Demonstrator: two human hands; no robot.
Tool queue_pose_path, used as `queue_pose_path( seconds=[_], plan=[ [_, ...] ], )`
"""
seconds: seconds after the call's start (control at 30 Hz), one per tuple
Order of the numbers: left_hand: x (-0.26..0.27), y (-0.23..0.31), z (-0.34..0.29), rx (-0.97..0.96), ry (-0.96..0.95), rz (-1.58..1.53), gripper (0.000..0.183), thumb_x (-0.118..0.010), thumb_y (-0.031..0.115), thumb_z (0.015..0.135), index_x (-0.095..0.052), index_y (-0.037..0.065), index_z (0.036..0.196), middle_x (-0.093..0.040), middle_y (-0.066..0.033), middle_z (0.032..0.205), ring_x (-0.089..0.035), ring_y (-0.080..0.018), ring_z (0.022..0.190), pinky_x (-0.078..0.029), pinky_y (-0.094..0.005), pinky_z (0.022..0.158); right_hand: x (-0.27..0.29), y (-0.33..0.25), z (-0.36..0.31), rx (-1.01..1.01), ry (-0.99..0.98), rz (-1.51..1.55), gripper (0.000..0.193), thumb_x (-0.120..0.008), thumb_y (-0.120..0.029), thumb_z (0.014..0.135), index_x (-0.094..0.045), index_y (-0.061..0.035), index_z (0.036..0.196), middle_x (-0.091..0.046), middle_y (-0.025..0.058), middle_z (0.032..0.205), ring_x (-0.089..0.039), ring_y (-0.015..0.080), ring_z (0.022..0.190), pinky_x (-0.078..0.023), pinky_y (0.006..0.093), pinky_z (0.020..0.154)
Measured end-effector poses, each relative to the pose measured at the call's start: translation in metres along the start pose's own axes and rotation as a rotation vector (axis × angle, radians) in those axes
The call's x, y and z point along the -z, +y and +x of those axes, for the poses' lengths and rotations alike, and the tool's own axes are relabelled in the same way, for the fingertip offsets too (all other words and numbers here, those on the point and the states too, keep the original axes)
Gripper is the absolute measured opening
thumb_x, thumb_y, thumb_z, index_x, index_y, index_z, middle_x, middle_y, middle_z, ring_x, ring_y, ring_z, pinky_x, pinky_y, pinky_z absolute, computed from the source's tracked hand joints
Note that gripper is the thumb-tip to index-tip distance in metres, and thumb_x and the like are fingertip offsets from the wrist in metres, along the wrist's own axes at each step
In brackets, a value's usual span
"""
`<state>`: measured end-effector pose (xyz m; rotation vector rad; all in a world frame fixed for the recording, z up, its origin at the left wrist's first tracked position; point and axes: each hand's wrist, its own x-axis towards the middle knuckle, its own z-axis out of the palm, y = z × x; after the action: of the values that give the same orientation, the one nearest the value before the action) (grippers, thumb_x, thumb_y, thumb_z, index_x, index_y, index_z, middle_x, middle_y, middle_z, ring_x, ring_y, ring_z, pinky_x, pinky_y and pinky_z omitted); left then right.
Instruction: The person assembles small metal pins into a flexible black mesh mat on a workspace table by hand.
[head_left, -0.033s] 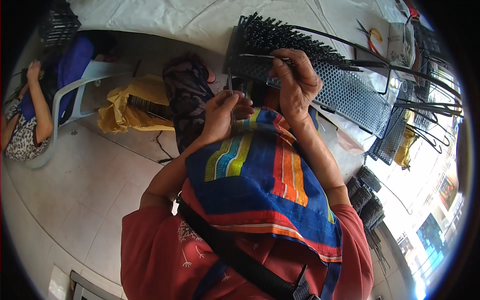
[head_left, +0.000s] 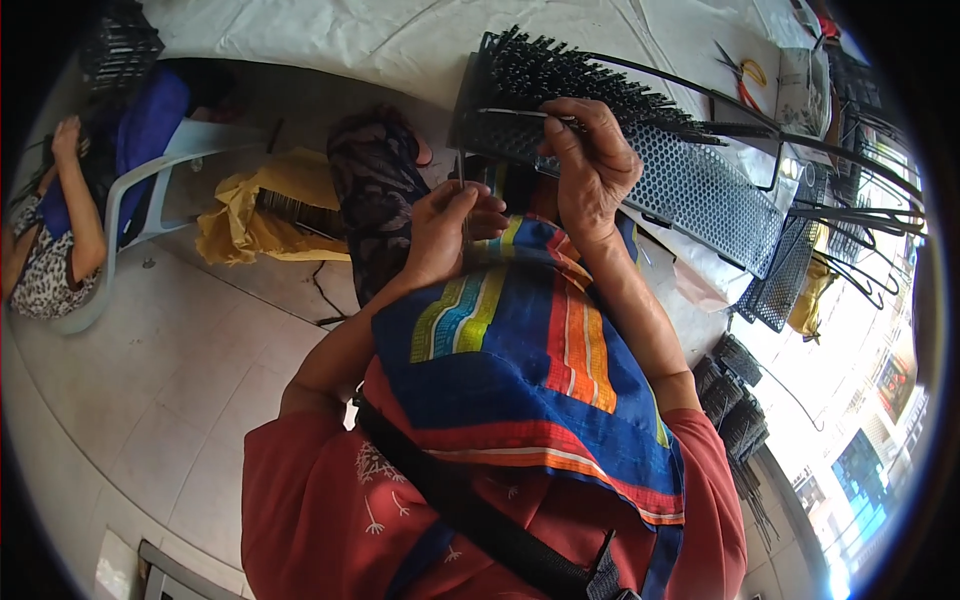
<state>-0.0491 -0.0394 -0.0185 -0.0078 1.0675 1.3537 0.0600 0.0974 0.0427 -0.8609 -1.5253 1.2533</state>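
Note:
My left hand (head_left: 440, 228) is closed in a pinch on a thin metal rod (head_left: 461, 168) that stands up from the fingers. My right hand (head_left: 598, 165), up and to its right, pinches a second slim rod (head_left: 515, 112), whose free end points left. The two rods look apart at their tips, though their ends are too fine to make out. Just behind the right hand lies a black perforated metal tray (head_left: 705, 190), and a dense bundle of short black rods (head_left: 560, 80) rests in it.
A white-covered table (head_left: 300, 30) runs along the far side. Orange-handled scissors (head_left: 745, 80) lie on it near black wire handles (head_left: 850, 212). Yellow paper wrapping (head_left: 235, 215) with thin rods sits on the floor at left, near a person (head_left: 75, 220) on a grey chair (head_left: 125, 195).

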Motion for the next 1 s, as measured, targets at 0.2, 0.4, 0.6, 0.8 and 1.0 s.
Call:
queue_pose_path(
  seconds=[0.2, 0.4, 0.6, 0.8, 1.0],
  plan=[
    [0.007, -0.001, -0.002, -0.046, 0.048, -0.024, 0.019, -0.056, 0.019, 0.097, -0.062, 0.001, 0.103, -0.069, -0.0128, 0.09, -0.069, -0.0204, 0.074, -0.055, -0.0295, 0.064, -0.005, 0.004, -0.001, 0.108, -0.056, -0.29, 0.018, -0.07, 0.007, 0.077, -0.07, -0.0013, 0.093, -0.066, 0.0076, 0.086, -0.064, 0.0164, 0.076, -0.049, 0.0268, 0.068],
    [0.001, -0.01, 0.01, -0.065, 0.005, -0.047, 0.021, -0.059, 0.02, 0.096, -0.062, 0.0, 0.101, -0.069, -0.0123, 0.083, -0.068, -0.0206, 0.065, -0.053, -0.029, 0.055, 0.0, 0.005, -0.006, 0.088, -0.034, -0.288, 0.02, -0.067, 0.009, 0.079, -0.071, -0.0014, 0.095, -0.068, 0.0065, 0.092, -0.059, 0.009, 0.072, -0.046, 0.0212, 0.061],
    [0.003, -0.008, 0.008, -0.036, -0.018, -0.075, 0.02, -0.059, 0.017, 0.096, -0.062, 0.0, 0.104, -0.069, -0.0143, 0.088, -0.07, -0.0214, 0.07, -0.056, -0.0298, 0.061, 0.001, -0.001, -0.005, 0.116, -0.099, -0.373, 0.02, -0.066, 0.01, 0.078, -0.071, -0.0006, 0.095, -0.069, 0.0081, 0.092, -0.064, 0.0144, 0.082, -0.05, 0.0247, 0.074],
    [0.008, 0.0, 0.003, -0.015, 0.012, -0.007, 0.018, -0.056, 0.015, 0.097, -0.062, 0.002, 0.107, -0.069, -0.0131, 0.09, -0.069, -0.0202, 0.075, -0.055, -0.0294, 0.064, -0.007, 0.0, -0.003, 0.463, -0.285, -0.466, 0.023, -0.075, 0.004, 0.069, -0.071, -0.0029, 0.091, -0.068, 0.0122, 0.09, -0.068, 0.0253, 0.079, -0.054, 0.0319, 0.069],
    [0.012, -0.002, 0.005, 0.015, -0.001, -0.033, 0.017, -0.056, 0.013, 0.097, -0.063, 0.002, 0.109, -0.069, -0.0133, 0.092, -0.069, -0.0209, 0.077, -0.055, -0.0298, 0.066, -0.001, -0.001, -0.003, 0.481, -0.295, -0.476, 0.026, -0.076, 0.001, 0.068, -0.071, -0.0047, 0.093, -0.068, 0.0095, 0.09, -0.068, 0.0251, 0.077, -0.053, 0.0324, 0.067]
  ],
)
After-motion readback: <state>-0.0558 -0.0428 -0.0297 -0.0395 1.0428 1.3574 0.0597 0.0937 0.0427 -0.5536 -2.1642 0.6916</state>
